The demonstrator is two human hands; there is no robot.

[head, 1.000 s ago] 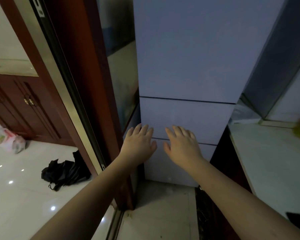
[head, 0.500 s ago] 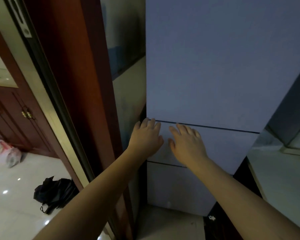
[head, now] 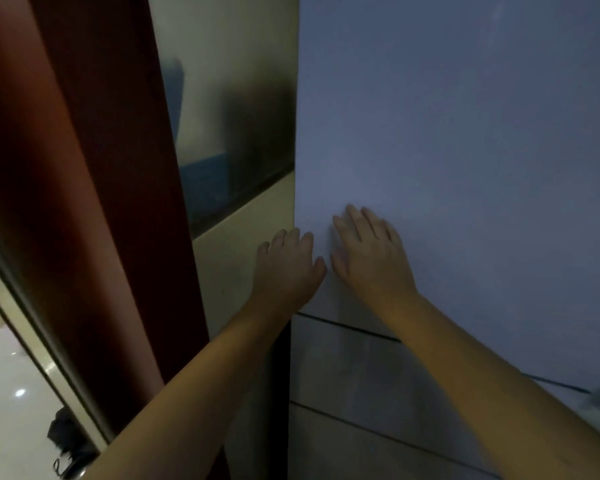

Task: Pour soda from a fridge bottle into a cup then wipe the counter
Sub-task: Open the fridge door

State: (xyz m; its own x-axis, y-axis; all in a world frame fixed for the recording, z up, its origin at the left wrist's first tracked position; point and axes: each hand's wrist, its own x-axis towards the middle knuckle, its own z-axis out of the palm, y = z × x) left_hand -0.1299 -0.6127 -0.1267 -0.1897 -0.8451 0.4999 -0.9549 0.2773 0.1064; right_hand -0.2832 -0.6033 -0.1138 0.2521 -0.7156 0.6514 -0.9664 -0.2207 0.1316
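Note:
A tall pale fridge (head: 465, 150) fills the right half of the view, its doors closed. My left hand (head: 286, 266) is at the left edge of the upper door, fingers straight and reaching around that edge. My right hand (head: 369, 254) lies flat on the upper door's front, just beside the left hand, fingers spread. Two drawer fronts (head: 343, 372) sit below the upper door. No bottle, cup or counter shows.
A dark red wooden door frame (head: 94, 202) stands close on the left. Between it and the fridge runs the glossy fridge side panel (head: 229, 133). A shiny white floor (head: 11, 410) with a black bag (head: 68, 445) lies at the lower left.
Both hands rose from the lower drawer fronts to the bottom left of the upper door. The view tilted up and moved closer, so the counter at the right left the frame.

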